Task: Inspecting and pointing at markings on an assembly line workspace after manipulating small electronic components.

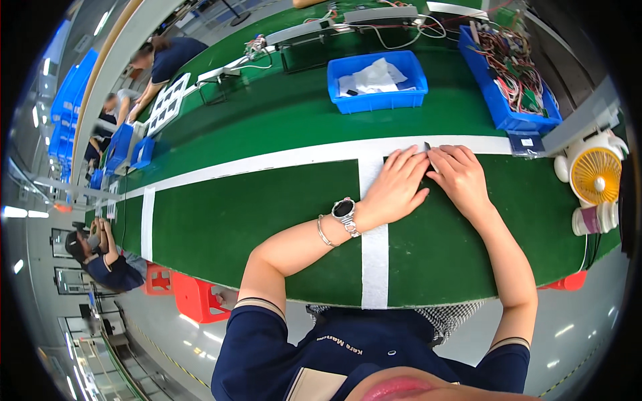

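I see white sheets in the blue bin point(376, 81) and wiring in a second bin point(509, 77); nearer than those, left hand point(396, 187) and right hand point(460, 175) press together, flat on a thin dark strip point(428, 155) on green felt point(254, 214)

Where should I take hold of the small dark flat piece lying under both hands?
Grip the far edge of the dark flat piece, coming from the bench's far side. It lies flat, and the left hand and right hand cover most of it, leaving only that end exposed.
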The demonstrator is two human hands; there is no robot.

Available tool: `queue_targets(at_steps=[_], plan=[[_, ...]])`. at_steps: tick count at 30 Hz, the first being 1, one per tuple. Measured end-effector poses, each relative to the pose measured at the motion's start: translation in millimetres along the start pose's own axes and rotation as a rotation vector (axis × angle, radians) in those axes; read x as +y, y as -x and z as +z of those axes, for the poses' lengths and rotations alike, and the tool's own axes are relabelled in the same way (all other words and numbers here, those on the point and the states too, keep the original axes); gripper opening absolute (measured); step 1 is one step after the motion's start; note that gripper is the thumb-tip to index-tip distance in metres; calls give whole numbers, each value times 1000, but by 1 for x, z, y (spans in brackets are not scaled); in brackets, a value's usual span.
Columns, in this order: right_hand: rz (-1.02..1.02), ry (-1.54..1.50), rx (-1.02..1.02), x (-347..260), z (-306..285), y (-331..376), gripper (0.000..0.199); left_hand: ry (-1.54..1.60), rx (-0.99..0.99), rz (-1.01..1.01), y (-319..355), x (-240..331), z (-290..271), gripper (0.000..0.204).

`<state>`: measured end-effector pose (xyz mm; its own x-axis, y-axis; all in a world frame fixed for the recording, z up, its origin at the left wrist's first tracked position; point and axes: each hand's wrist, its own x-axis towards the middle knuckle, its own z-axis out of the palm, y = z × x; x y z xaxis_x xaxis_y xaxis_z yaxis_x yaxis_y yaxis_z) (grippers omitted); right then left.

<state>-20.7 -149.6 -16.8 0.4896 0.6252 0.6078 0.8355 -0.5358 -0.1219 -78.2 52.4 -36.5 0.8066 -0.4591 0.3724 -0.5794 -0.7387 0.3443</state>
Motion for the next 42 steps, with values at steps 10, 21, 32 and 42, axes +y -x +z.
queue_targets(at_steps=[10, 21, 32, 42], plan=[[41, 3, 8, -6, -9, -3, 33, 173, 32, 22, -3, 1, -3, 46], [45, -144, -56, 4, -3, 4, 34, 256, -43, -114, -2, 5, -3, 18], [94, -167, -178, -3, -3, 4, 40, 211, -79, -75, 0, 4, -3, 20], [-9, -141, -212, -1, -6, 2, 42, 152, -86, -40, 1, 3, -2, 19]])
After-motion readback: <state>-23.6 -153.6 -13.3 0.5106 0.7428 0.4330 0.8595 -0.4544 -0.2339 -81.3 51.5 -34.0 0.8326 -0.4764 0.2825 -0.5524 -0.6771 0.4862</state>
